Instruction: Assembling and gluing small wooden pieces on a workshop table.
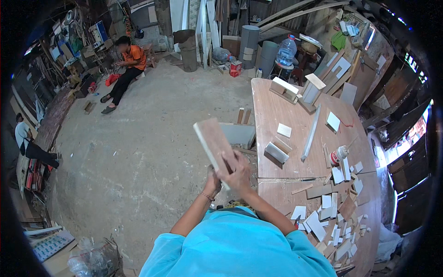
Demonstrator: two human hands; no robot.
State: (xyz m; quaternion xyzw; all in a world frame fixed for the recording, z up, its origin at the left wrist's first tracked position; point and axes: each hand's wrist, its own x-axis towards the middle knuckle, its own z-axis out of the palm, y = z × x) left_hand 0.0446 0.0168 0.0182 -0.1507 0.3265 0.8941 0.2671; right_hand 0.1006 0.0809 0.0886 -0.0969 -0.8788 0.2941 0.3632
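A wooden block-like piece (pixel 213 138), with a brown face and a pale long edge, is held up at a tilt in front of my body. My left hand (pixel 212 184) is closed at its lower left edge, fingers partly hidden behind it. Across the lower end of the brown face lies my right hand (pixel 236 171), gripping it from the right and slightly blurred. Nearest on the table (pixel 272 124), to the right, stands a small white-and-brown wooden assembly (pixel 277 153) beside a flat white piece (pixel 284 130).
A long pale strip (pixel 311 133), a white glue bottle (pixel 340 153) and several white and brown offcuts (pixel 316 226) cover parts of the table. A person in orange (pixel 134 57) sits at the far left; another person (pixel 23 134) is at the left edge. Plastic bags (pixel 94 258) lie lower left.
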